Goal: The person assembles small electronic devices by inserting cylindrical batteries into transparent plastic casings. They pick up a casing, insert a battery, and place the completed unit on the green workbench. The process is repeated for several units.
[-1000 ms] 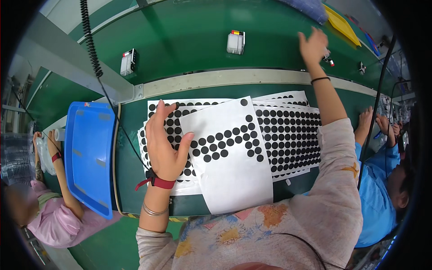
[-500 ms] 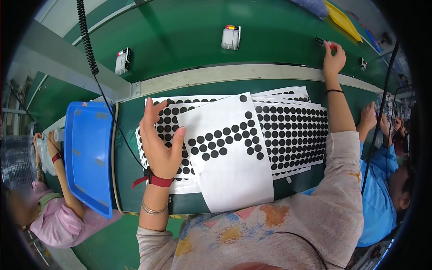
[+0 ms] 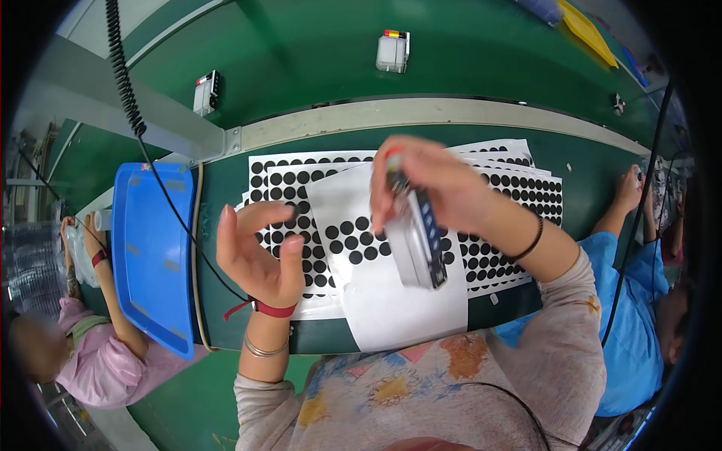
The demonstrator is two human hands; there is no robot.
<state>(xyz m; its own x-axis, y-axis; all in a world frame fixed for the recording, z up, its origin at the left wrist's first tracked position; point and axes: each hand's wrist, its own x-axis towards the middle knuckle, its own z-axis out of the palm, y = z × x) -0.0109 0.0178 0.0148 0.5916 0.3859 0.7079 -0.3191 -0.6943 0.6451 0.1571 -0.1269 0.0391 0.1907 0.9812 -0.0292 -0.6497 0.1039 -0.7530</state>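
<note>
My right hand (image 3: 444, 184), a little smeared by motion, grips a small boxy device (image 3: 414, 244) by its red-tipped end. The device has a clear whitish body and a dark side, and hangs tilted over the sticker sheets. My left hand (image 3: 259, 252) is open, fingers curved and thumb apart, above the left part of the sheets. A dark dot shows at its index fingertip; whether it is a sticker stuck there I cannot tell. Beneath both hands lies a partly used white sheet (image 3: 402, 316) with black round stickers, on top of several fuller sticker sheets (image 3: 519, 199).
Two similar devices, one at the far middle (image 3: 392, 54) and one at the far left (image 3: 205, 94), rest on the green surface beyond a pale rail (image 3: 361, 114). A blue tray (image 3: 154, 263) stands at left. A coiled cable (image 3: 124, 71) hangs there. Co-workers sit on both sides.
My right hand has come back from the far right, bringing the device over the sheets. My left hand has shifted slightly down, its fingers more bent.
</note>
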